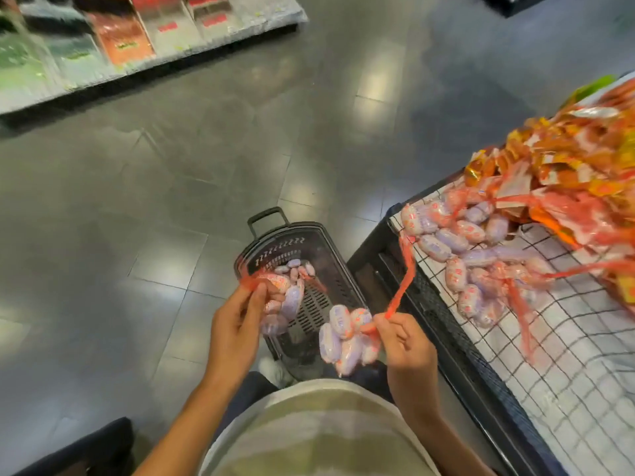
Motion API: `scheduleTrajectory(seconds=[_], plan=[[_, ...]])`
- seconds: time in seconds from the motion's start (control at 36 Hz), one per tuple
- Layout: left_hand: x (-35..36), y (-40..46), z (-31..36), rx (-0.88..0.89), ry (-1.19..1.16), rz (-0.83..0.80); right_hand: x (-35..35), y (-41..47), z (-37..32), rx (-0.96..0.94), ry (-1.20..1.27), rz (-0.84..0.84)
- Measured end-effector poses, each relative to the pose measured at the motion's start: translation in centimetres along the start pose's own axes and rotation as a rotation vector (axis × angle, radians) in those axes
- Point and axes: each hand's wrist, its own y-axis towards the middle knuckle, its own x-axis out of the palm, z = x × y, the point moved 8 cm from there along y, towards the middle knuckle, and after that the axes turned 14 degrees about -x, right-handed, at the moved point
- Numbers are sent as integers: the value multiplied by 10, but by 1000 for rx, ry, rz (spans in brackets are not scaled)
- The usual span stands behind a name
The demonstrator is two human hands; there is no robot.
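**Left net bag (285,304) and right net bag (343,341) held above the basket (330,242)**

The black basket stands on the floor (171,166) just beside the desk's (567,355) left edge; a few loose pieces (295,267) lie at its far end. On the wire-grid desk, more filled nets (464,242) pile along the left edge, with orange packets (567,159) heaped behind them. The left hand (237,324) pinches the left net bag's gathered neck over the basket. The right hand (405,345) grips the right net bag's neck at the basket's near end, and a red strand runs up toward the desk. Both nets are red mesh, stuffed with plump purple and pink wrapped pieces, blurred.
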Motion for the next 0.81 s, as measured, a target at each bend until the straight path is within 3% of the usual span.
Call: scheduleTrajectory(seconds=[0.31, 0.61, 0.81], plan=[[91, -17, 48, 102, 119, -247, -116, -6, -35, -159, -121, 139], [166, -32, 106, 190, 108, -224, -211, 124, -119, -440, 14, 290], [196, -34, 130, 215, 90, -167, -238, 232, -62, -381, -60, 264]])
